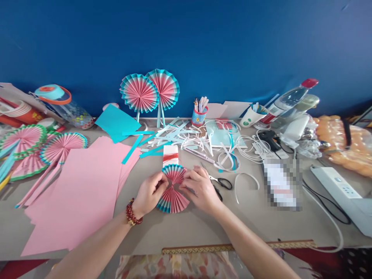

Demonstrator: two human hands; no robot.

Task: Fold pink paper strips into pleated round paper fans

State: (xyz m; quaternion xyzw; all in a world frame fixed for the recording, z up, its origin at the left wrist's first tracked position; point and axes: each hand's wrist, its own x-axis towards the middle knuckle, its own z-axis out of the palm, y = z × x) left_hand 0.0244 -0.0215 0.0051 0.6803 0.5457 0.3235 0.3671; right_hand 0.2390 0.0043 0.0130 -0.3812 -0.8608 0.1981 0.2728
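In front of me a pleated paper fan [173, 199], pink with a teal and white border, is spread in two wedges that meet at a pinched middle. My left hand [150, 192] closes thumb and fingers on the left edge of its upper wedge. On the other side my right hand [201, 188] has its fingers bent together at the right edge of the fan, near the pinched middle. Just beyond the fan lies a white card wound with red thread [170, 157]. Black-handled scissors [222, 183] lie beside my right hand, partly hidden by it.
Pink paper sheets [93, 182] and finished fans [65, 147] cover the left side. Cut paper strips [177, 133] are heaped at the back, near two standing round fans [139, 93]. A pen cup [199, 115], a bottle [290, 102] and a power strip [340, 190] stand or lie rightward.
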